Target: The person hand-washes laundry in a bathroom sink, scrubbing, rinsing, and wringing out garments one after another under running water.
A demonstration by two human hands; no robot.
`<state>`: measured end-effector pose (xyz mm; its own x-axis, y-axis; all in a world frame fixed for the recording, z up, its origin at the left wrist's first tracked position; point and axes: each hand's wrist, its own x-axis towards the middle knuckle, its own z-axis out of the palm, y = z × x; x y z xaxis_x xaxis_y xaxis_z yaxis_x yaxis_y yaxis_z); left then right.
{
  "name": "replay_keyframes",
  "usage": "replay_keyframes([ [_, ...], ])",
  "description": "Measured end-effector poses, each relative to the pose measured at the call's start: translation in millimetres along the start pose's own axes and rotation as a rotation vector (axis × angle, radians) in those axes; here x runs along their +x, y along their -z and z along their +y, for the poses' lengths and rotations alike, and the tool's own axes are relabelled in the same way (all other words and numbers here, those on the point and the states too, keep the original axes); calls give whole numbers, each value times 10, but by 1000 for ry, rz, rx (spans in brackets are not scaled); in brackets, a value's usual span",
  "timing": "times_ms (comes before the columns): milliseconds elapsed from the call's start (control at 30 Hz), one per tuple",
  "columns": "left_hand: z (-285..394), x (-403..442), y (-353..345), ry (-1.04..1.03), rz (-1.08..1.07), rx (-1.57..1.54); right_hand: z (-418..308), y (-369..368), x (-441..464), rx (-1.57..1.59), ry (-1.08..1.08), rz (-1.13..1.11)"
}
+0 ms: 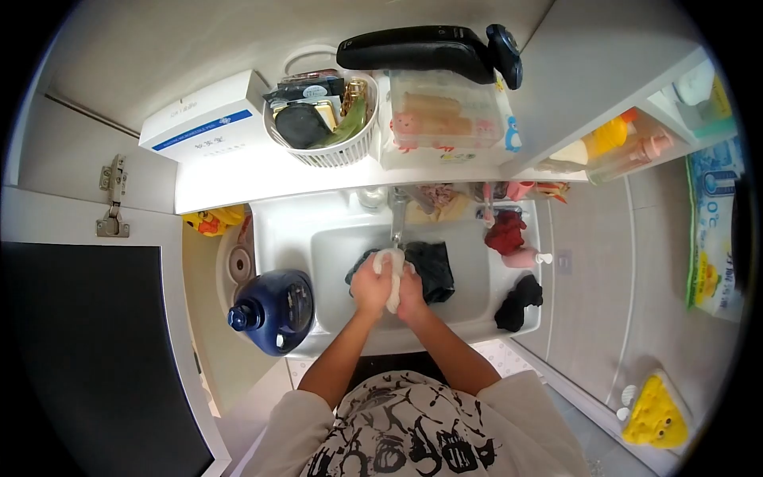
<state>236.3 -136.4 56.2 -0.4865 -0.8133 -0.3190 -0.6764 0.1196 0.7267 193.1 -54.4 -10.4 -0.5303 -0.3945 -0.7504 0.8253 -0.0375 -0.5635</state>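
Note:
Over the sink basin (334, 238), just below the faucet (397, 215), my left hand (370, 285) and my right hand (411, 292) are closed together on a bunched white cloth (393, 264). It may be a small garment, but its exact kind is hidden by the folds and fingers. Dark wet fabric (433, 270) lies in the basin under and beside my hands, mostly to the right. On the sink's right rim rest a black crumpled cloth (518, 304) and a dark red cloth (506, 232).
A large blue detergent bottle (274, 312) stands at the sink's left edge. Near the right rim is a pink pump bottle (524, 257). The shelf above carries a white box (203, 119), a white basket (342, 153), a clear container (445, 111) and a black electric shaver (421, 52).

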Motion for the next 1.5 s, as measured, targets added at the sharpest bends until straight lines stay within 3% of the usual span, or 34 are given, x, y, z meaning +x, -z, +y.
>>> replay_keyframes([
  [67,-162,153,-70,124,-122,-133,-20,39,61,-200,55,55],
  [167,-888,374,-562,246,-100,-384,-173,44,-29,-347,71,74],
  [200,-782,319,-474,153,-114,-354,-233,49,-71,-371,65,71],
  [300,-223,-17,-34,-158,-118,-196,-300,172,-100,-67,137,-276],
  [400,73,-272,153,-556,13,102,-629,149,-258,403,-369,-431],
  [433,269,-364,220,-696,101,205,-605,168,-229,347,-439,-365],
  [500,206,-539,31,-627,-43,295,-283,101,-240,645,-373,-533],
  [533,213,-508,-13,-634,56,292,-160,77,-234,794,-335,-615],
  [600,233,-364,-86,-648,257,285,-67,104,-121,535,-256,-379],
  [700,91,-99,-220,-324,61,168,38,156,8,144,-132,-26],
  [800,-185,144,-399,67,56,-108,7,165,71,-319,24,120],
  [933,-580,395,-566,453,-100,-909,-211,74,-100,-966,460,175],
  [1000,-500,345,-464,538,-188,-1149,-282,126,-173,-888,416,81],
  [1033,-431,322,-416,483,-191,-1162,-289,172,-170,-847,397,33],
  [1133,-190,167,-190,372,-213,-1222,-208,252,-182,-375,290,-16],
  [1233,-72,88,-17,342,-292,-1370,-520,221,-357,303,-213,-330],
  [1300,-139,65,-7,316,-373,-1512,-570,204,-332,438,-288,-427],
  [1400,-47,-82,-6,-498,-165,-320,-616,213,-196,588,-389,-588],
  [1433,69,-241,28,-565,28,-58,-576,230,-127,633,-422,-643],
  [1500,383,-412,142,-616,172,140,-412,223,6,619,-395,-646],
])
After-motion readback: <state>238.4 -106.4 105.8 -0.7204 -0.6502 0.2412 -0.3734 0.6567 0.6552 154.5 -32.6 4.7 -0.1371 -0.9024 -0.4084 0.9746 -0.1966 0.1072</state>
